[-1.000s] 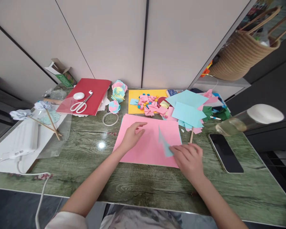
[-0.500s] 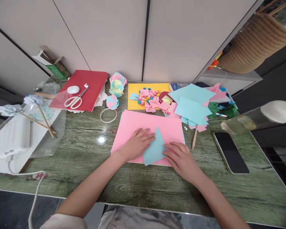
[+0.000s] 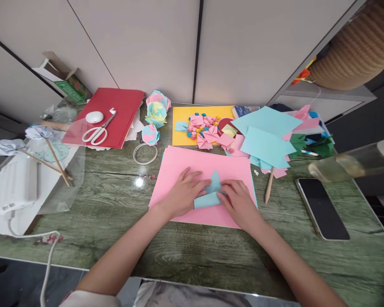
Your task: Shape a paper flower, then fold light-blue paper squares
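Observation:
A small light-blue paper square point(image 3: 210, 192) lies on a big pink sheet point(image 3: 185, 162) in the middle of the green table point(image 3: 115, 200). Its lower part is lifted and partly folded over. My left hand point(image 3: 184, 194) pinches the paper's left side, fingers curled on it. My right hand point(image 3: 238, 202) grips the right side, its fingertips on the fold. Both hands meet over the pink sheet.
Behind the sheet lie a yellow sheet point(image 3: 181, 117) with small folded pieces, blue squares point(image 3: 265, 136), paper flowers point(image 3: 156, 111) and a tape ring point(image 3: 145, 153). White scissors point(image 3: 96, 132) rest on a red folder point(image 3: 115, 115) at left. A wooden stick point(image 3: 269, 184), a phone point(image 3: 323, 209) and a bottle point(image 3: 348, 164) are at right.
My right hand brought the blue paper from the sheet's right part to its middle. My left hand came onto it, and the paper went from flat to partly folded.

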Demonstrator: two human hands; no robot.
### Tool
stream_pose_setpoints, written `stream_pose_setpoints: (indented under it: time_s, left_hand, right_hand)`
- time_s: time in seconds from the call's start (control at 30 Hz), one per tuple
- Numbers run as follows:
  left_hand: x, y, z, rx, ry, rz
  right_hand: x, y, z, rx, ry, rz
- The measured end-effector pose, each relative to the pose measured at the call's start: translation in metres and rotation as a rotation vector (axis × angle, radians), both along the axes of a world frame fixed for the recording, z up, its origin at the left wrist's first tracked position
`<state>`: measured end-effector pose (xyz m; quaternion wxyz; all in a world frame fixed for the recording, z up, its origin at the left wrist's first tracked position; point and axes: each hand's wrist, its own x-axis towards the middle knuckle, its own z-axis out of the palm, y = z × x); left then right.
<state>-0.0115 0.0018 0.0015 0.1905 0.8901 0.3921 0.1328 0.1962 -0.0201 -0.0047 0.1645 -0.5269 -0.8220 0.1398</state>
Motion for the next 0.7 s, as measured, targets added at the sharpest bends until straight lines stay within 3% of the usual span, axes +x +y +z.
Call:
stream_pose_setpoints:
  time_s: [0.27,0.53,0.63,0.7]
  left_hand:
    - [-0.002,0.007,0.009,-0.210,-0.128,0.048]
    - [-0.002,0.007,0.006,-0.164,-0.079,-0.006]
    - [-0.005,0.007,0.004,-0.148,-0.058,-0.044]
    - [-0.006,0.007,0.003,-0.140,-0.051,-0.059]
  right_hand:
    - [-0.003,0.004,0.000,0.000,-0.129,-0.016]
    - [-0.008,0.002,-0.002,0.047,-0.051,-0.045]
    - [0.011,-0.003,0.009,0.095,-0.008,-0.104]
    - [0.047,-0.010,0.014,0.153,-0.001,-0.246]
